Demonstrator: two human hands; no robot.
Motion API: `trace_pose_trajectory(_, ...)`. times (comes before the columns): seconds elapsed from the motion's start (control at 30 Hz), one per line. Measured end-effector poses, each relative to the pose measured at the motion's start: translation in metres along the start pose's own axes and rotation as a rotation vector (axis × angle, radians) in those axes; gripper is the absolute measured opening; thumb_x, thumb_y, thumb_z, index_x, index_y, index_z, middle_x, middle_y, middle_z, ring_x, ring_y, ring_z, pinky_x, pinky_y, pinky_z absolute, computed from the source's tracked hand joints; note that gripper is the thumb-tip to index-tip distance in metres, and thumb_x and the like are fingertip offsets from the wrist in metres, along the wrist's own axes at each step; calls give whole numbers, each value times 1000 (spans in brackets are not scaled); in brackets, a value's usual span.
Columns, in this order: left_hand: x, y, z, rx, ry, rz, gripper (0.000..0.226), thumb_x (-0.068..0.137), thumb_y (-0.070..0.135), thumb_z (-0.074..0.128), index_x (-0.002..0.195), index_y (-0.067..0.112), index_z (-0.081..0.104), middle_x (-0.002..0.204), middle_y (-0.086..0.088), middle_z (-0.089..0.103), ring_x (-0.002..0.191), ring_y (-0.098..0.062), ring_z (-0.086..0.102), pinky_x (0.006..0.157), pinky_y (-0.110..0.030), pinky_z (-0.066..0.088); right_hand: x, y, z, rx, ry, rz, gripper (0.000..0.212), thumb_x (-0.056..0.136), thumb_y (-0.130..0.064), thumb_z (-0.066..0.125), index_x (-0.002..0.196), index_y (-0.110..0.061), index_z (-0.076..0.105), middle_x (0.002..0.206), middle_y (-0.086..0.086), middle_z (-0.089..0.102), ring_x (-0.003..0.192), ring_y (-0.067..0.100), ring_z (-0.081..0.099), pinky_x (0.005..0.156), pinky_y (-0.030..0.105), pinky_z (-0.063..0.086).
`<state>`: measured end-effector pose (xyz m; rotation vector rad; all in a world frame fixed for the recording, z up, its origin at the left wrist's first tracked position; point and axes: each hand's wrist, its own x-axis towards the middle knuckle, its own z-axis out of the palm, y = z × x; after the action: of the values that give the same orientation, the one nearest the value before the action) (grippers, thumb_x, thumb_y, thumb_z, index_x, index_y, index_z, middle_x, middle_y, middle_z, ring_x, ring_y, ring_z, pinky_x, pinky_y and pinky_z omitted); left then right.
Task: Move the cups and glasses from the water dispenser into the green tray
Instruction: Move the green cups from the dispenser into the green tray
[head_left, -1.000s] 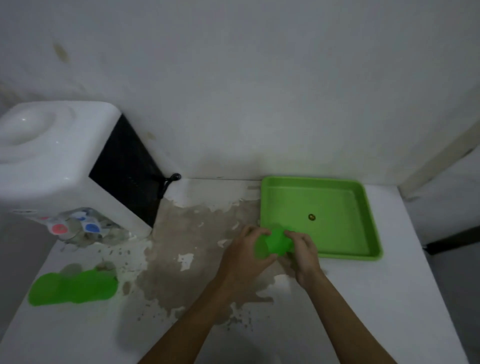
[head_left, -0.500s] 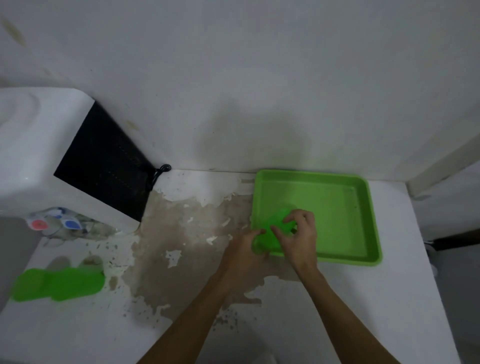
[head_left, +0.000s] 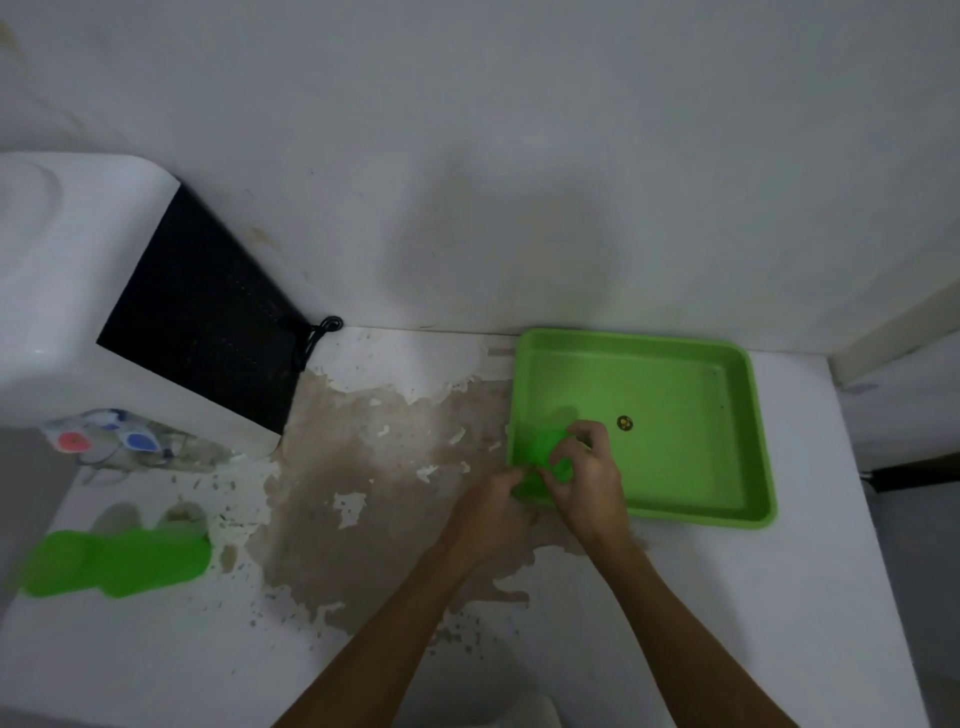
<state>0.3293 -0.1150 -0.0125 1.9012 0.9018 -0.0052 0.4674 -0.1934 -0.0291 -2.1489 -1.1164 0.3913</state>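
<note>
A green cup (head_left: 543, 452) sits at the near left corner of the green tray (head_left: 691, 512), partly inside it. My right hand (head_left: 589, 475) grips the cup from the right, fingers curled over it. My left hand (head_left: 493, 506) touches its lower left side at the tray's edge. At the left, two or more green cups (head_left: 117, 561) lie blurred on the counter in front of the white water dispenser (head_left: 67, 291). A clear glass (head_left: 150, 447) seems to stand under the dispenser's red and blue taps.
The tray stands against the back wall on a white counter (head_left: 727, 623) with a large patch of peeled brown surface in the middle. A black cord (head_left: 322, 332) hangs behind the dispenser. The counter's right edge is just past the tray.
Both hands have carried the green cup from the counter in front of the tray over its near left rim and into the tray. The view has shifted slightly to the right.
</note>
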Motion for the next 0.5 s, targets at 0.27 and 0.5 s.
trace_pose_trajectory(0.27,-34,-34,-28,-1,69,20,43,82,23,75,125,25,68,113,4,72,99,-9,67,86,-25,54,-14,-41,2,-112,167,-50,16,68,-9,81,82,-10,74,108,12,69,100,31,66,83,40,52)
trace_pose_trajectory(0.5,-110,-89,-89,-36,270,-105,12,84,30,70,95,35,70,80,10,66,76,-3,63,73,-27,55,-42,-123,69,142,2,-33,7,76,-10,73,76,-16,68,82,-2,64,72,14,58,65,25,44)
